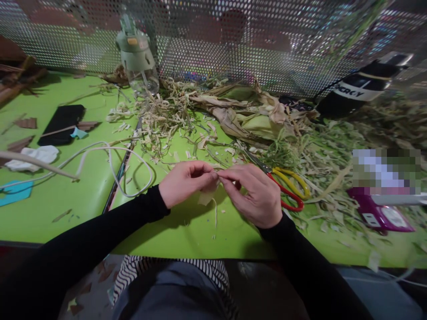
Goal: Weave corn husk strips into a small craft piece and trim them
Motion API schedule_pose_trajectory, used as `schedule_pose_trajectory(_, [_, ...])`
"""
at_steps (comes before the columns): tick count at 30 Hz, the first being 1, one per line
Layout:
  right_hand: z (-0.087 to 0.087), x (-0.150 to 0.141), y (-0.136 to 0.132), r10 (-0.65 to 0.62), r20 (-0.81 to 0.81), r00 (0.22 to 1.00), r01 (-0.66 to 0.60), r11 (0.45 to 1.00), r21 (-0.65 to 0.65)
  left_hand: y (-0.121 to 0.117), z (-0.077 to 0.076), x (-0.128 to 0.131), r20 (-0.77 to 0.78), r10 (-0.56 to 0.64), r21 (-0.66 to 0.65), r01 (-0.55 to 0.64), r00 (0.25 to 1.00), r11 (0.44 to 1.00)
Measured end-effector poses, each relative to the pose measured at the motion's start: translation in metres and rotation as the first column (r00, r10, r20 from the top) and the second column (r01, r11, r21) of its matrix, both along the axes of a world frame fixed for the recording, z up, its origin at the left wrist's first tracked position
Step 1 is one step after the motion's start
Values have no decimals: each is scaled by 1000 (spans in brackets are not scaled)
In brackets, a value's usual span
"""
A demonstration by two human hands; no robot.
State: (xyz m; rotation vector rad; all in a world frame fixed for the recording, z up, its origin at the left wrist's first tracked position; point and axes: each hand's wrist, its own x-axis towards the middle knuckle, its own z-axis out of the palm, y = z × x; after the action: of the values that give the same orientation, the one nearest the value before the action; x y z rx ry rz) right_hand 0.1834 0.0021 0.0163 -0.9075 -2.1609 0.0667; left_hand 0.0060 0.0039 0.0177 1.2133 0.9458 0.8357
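My left hand [188, 182] and my right hand [255, 193] meet above the front of the green table [160, 238]. Their fingertips are pinched together on a small, pale piece of husk [207, 197]. Part of the piece hangs below my left fingers, and my fingers cover the rest. A thin pale strip [215, 213] dangles or lies just under it; I cannot tell which. Right beside my right hand are scissors [293, 181] with one yellow and one red handle loop, their blades pointing away to the left.
Corn husks [247, 115] and shredded fibres [167, 106] heap along the perforated screen [200, 40]. A bottle [140, 62] stands behind. Leftward lie a black phone [63, 124], a white cable [111, 162] and crumpled tissue [33, 158]. On the right are a black container [353, 91] and a purple object [383, 215].
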Motion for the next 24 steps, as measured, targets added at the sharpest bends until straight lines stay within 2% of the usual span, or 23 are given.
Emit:
schedule_pose_trajectory(4, [1,3,1,50,52,997,-54,997,62,1,3,0,-2,33,-71,-33,999,997])
schedule_pose_trajectory(7, [2,3,0,67,18,998,-68,997,47,1,5,-1,0,56,-61,-56,998,997])
schedule_pose_trajectory(10, [3,2,0,42,-90,995,-52,992,-113,1,5,-1,-11,63,-20,-63,998,998])
schedule_pose_trajectory(13, [3,2,0,-26,-168,985,-27,952,-306,-2,6,-1,-50,72,62,-68,996,996])
schedule_pose_trajectory(15, [2,2,0,-54,-178,983,-13,934,-356,-3,5,-1,-79,74,119,-64,994,991])
schedule_pose_trajectory(17, [1,1,0,-62,-165,984,3,942,-336,-4,5,-1,-103,69,148,-53,992,988])
schedule_pose_trajectory(24, [0,-3,-2,-84,-83,993,73,989,-131,-3,-1,1,-100,65,144,-50,993,988])
